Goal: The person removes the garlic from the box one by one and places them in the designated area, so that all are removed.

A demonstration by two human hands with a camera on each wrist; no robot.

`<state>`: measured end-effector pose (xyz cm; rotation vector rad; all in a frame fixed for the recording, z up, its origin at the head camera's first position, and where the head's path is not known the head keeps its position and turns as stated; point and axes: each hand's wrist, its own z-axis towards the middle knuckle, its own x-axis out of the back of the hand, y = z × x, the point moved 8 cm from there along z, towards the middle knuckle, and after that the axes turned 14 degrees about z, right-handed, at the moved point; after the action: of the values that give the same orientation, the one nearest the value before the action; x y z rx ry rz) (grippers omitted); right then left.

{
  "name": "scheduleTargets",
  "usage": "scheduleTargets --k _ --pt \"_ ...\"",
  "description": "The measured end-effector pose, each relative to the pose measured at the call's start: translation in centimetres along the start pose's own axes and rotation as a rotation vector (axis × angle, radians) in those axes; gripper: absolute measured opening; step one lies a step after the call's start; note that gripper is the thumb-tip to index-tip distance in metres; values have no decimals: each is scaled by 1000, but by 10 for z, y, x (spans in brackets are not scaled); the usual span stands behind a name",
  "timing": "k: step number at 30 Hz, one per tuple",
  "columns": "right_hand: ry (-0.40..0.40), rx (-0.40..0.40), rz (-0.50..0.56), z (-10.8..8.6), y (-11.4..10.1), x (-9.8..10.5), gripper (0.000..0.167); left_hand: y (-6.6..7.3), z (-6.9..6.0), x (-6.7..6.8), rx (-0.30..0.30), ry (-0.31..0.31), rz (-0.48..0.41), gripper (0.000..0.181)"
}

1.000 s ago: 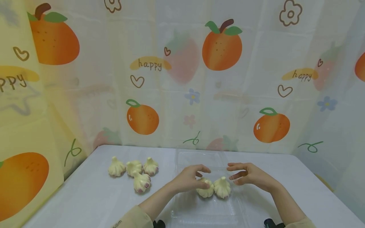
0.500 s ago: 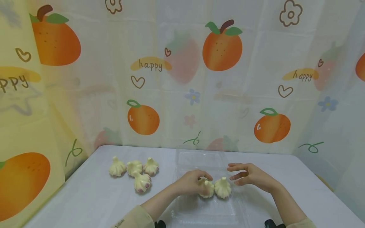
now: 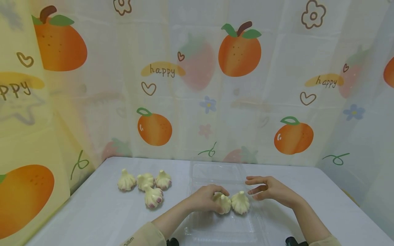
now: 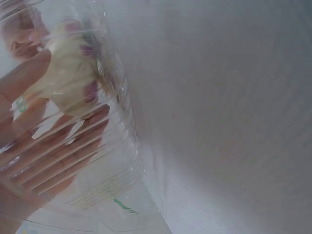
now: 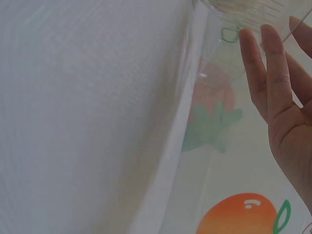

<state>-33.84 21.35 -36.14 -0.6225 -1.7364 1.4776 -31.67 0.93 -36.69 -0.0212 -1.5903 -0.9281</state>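
In the head view a clear plastic box [image 3: 221,235] sits on the table with two garlic bulbs in it. My left hand [image 3: 204,199] holds the left garlic bulb [image 3: 225,204], fingers on its far side and thumb on the near side. The left wrist view shows that garlic bulb [image 4: 73,73], purple-tinged, through the ribbed clear wall. Beside it, touching or nearly so, stands the second garlic bulb [image 3: 240,203]. My right hand [image 3: 274,191] hovers at the box's right side with fingers spread, apart from that bulb. In the right wrist view the right hand [image 5: 287,97] grips nothing.
Several garlic bulbs [image 3: 153,197] lie grouped on the left of the white table [image 3: 92,218]. The clear lid [image 3: 215,169] appears raised at the back of the box. Behind the table hangs a fruit-printed curtain [image 3: 191,136].
My left hand has moved slightly right and closed its fingers around the left garlic bulb, which has shifted a little. The right hand stays in place.
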Motion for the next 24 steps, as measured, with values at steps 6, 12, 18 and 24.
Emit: scheduleTargets --k 6,12,18,24 --pt "1 -5 6 0 0 0 60 0 0 0 2 -2 9 47" --pt "3 -6 8 0 0 0 59 0 0 0 1 0 21 47" --pt "1 -3 1 1 0 1 59 1 0 1 -4 4 24 47" --pt "-3 1 7 0 1 1 58 2 -1 5 0 14 8 48"
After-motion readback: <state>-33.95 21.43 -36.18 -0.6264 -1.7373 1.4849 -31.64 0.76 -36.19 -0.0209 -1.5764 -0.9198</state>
